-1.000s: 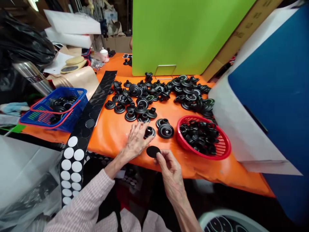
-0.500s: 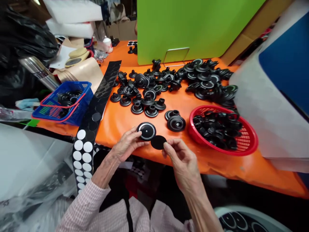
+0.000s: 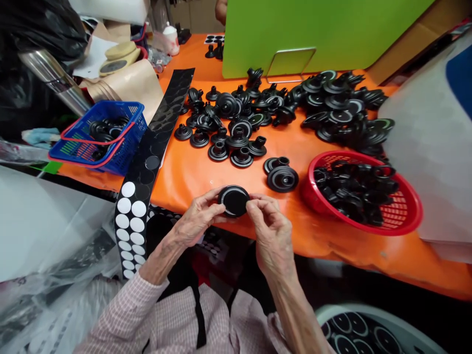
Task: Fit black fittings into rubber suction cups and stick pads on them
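My left hand (image 3: 195,220) is closed on the edge of a round black plastic part (image 3: 223,195), its flat face turned up. A black round sticker (image 3: 237,200) lies over the middle of that face, and part of a silvery ring shows at its left. My right hand (image 3: 273,223) pinches at the right edge of the sticker, thumb against forefinger. To the left hangs a black sticker strip (image 3: 158,129) over the table edge, with white circles at its lower end. Two similar black parts (image 3: 282,179) lie beyond my right hand.
Many black stemmed parts (image 3: 239,140) cover the orange table (image 3: 199,179). A red basket (image 3: 409,209) of black pieces stands right, a blue basket (image 3: 129,115) left. A green board (image 3: 295,29) rises behind. A pale tub (image 3: 324,312) holds discs at lower right. Someone's hand (image 3: 221,11) shows behind the board.
My right hand has brought the black sticker left onto the face of the round part, covering its centre. My left hand keeps hold of the part. The view has shifted.
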Available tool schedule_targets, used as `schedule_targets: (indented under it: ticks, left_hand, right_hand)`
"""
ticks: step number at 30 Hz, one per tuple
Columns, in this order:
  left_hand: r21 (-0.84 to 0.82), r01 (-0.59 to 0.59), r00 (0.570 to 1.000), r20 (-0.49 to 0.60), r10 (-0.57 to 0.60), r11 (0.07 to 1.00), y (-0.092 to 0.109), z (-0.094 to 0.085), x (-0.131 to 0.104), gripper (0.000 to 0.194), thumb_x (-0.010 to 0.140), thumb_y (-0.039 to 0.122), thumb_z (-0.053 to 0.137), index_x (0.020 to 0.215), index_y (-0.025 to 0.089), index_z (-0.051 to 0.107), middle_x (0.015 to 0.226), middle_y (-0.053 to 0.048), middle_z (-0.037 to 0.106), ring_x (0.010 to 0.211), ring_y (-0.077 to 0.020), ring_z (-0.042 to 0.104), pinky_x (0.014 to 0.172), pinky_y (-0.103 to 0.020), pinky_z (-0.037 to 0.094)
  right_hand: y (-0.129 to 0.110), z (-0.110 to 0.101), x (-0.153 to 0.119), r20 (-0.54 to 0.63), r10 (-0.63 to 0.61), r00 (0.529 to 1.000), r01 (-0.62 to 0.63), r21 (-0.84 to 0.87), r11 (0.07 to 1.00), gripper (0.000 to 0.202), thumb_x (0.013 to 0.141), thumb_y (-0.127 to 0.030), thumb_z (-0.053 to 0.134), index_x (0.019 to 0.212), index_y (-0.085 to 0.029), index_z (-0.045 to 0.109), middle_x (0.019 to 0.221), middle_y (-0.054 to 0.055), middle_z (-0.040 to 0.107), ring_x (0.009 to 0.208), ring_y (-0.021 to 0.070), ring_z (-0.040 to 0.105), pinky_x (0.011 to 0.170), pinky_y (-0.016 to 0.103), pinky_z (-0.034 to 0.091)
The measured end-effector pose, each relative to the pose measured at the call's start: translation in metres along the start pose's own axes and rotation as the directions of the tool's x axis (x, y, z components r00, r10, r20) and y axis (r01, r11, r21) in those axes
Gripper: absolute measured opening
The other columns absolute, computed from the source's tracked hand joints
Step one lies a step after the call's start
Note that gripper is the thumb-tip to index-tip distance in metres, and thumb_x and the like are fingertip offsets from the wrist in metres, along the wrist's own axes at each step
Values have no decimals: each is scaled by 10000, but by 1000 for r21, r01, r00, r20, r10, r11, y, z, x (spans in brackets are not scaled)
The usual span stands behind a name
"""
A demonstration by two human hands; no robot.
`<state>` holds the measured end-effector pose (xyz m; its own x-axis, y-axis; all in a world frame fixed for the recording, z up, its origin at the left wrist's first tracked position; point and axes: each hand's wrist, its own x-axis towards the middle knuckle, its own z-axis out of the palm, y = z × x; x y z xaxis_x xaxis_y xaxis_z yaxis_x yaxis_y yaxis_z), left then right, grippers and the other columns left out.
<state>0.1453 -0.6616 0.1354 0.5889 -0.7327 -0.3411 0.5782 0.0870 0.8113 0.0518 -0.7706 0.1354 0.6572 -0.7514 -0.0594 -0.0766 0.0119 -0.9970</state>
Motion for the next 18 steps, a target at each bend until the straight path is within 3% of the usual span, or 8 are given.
schedule_targets:
  ticks: [7,18]
  left_hand:
    - [17,9,999,-46,-9,1000,1,3,-1,455,724,168,678,1179,182,664,1113,-84,697,967,-240,681,847,-376,569]
    - [5,-18,1000,5,18,1000,-1,1,-2,395,762,180,667,1156,192,685,1192,-76,672,1032,-254,656,887,-406,559]
  right_hand:
    - [4,1,-1,-5,-34,999,33,-72,997,266,808,-446,603,732,-193,633,1021,73,588,962,195,566,767,320,494]
    - [8,7,-2,-49,-102,994,94,-155,983,223,842,-385,564,735,-192,595,971,62,584,874,176,579,733,318,496]
